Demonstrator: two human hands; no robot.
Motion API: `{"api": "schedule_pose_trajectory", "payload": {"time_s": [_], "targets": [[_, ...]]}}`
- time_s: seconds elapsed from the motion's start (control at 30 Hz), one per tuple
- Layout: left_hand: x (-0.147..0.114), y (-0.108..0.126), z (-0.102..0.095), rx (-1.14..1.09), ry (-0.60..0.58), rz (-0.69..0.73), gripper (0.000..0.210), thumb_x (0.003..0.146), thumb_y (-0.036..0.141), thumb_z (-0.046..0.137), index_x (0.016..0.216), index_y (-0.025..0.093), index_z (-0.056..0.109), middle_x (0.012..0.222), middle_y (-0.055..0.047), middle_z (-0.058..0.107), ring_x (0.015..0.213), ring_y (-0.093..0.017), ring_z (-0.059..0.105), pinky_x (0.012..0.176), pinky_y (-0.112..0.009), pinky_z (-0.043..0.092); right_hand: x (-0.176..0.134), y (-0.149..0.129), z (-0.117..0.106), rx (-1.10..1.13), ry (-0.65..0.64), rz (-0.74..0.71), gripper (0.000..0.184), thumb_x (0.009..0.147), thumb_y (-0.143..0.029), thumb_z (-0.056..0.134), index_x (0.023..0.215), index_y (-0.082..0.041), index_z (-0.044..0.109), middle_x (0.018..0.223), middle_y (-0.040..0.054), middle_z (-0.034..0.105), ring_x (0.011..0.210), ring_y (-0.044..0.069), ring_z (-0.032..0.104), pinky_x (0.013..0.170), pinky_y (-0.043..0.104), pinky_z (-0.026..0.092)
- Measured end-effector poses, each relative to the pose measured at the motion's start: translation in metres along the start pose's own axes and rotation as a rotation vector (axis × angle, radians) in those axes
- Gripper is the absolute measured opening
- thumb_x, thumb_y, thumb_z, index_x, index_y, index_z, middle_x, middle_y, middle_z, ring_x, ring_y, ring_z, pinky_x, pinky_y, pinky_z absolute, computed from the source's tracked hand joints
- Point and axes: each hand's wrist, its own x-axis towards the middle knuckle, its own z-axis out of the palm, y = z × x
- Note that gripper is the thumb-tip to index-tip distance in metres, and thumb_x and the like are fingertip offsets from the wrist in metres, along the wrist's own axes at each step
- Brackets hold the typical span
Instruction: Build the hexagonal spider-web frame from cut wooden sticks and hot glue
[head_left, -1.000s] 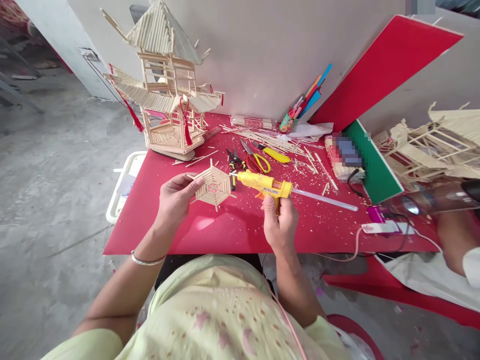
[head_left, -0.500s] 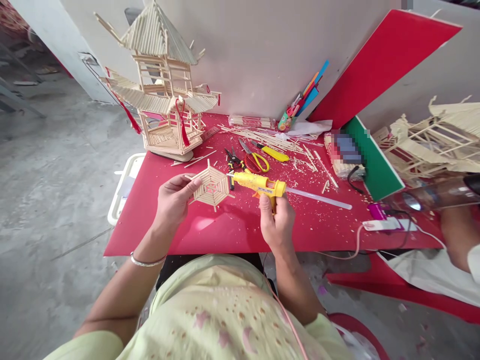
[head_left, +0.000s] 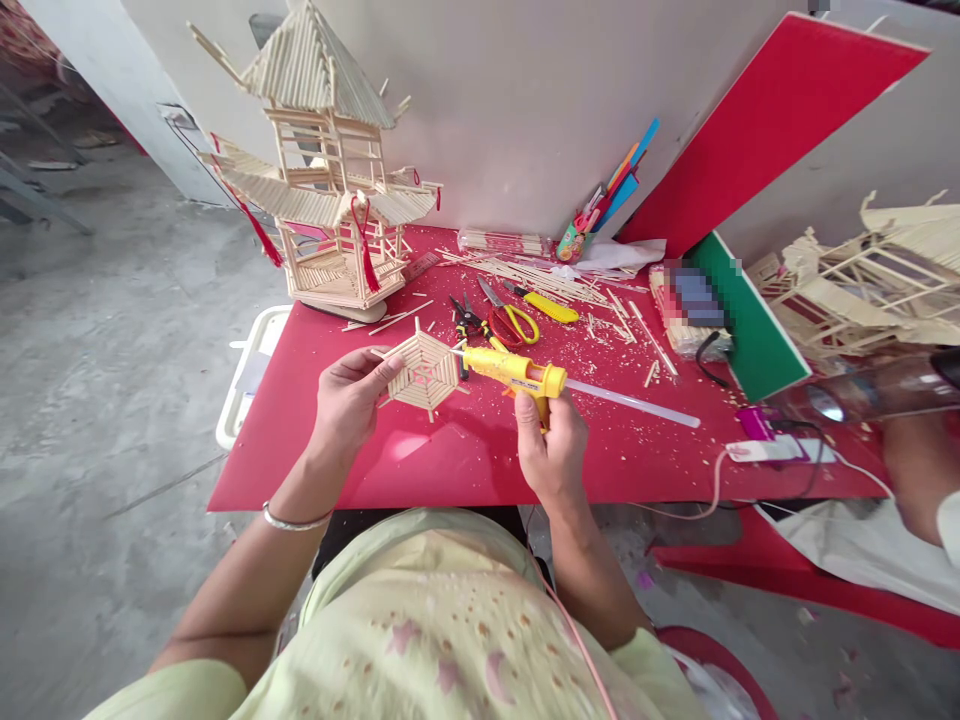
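My left hand (head_left: 352,395) pinches the left edge of a hexagonal web-like panel of thin wooden sticks (head_left: 421,372), held above the red table (head_left: 300,450). My right hand (head_left: 553,440) is wrapped round the grip of a yellow hot glue gun (head_left: 514,370). The gun's nozzle meets the right edge of the panel, or lies just beside it; I cannot tell whether they touch. A long clear glue stick (head_left: 637,402) sticks out of the gun's back. Behind the gun lie black-handled pliers (head_left: 469,318), red-and-yellow scissors (head_left: 514,322) and a yellow utility knife (head_left: 549,305).
A stick-built pagoda (head_left: 330,200) with red tassels stands at the back left. Loose sticks (head_left: 525,270) and chips litter the table's rear. A pen cup (head_left: 574,240), a green board (head_left: 757,320) and a power strip (head_left: 780,450) are to the right, near another person's arm (head_left: 911,470).
The glue gun has shifted slightly left, with its rear end a little lower. The left hand and the stick panel have hardly moved.
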Motion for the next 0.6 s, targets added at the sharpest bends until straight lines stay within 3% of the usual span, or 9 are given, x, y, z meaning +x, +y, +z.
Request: {"api": "schedule_pose_trajectory", "payload": {"time_s": [0.6], "targets": [[-0.002,-0.0025,-0.0019,0.0,-0.002,-0.001,0.036,0.055,0.035,0.099,0.074,0.016,0.075,0.071,0.001,0.068,0.052,-0.005,0.05,0.047,-0.02,0.039,-0.0048,0.0036,0.0016,-0.023,0.007,-0.015,0.029,0.102,-0.044,0.056,0.107,-0.019,0.069,0.086,0.0093,0.075,0.074,0.021,0.07,0.068,0.032,0.054]]}}
